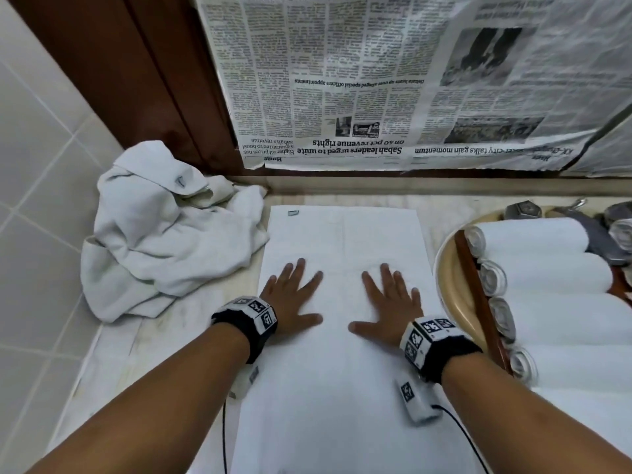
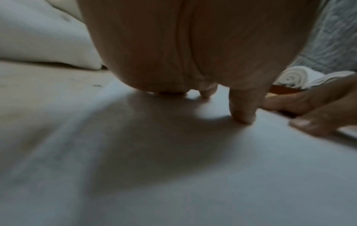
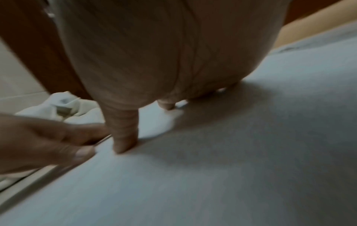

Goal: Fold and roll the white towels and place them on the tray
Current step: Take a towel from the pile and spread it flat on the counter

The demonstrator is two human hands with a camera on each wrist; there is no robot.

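The left hand [image 1: 290, 295] and right hand [image 1: 390, 306] lie flat with fingers spread wide, pressing on 1 white towel [image 1: 342, 241] spread on the table [image 1: 116, 343]. Neither hand holds anything. 1 messy pile of towels [image 1: 164, 234] sits to the left. 4 rolled towels [image 1: 547, 275] lie on the tray [image 1: 448, 285], cut off at the right edge.

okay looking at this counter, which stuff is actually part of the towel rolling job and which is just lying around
Part of the job:
flat towel, pressed by left hand and right hand
crumpled towels
rolled towels
tray

Just lying about:
newspaper on the wall
grey metal items behind the rolls
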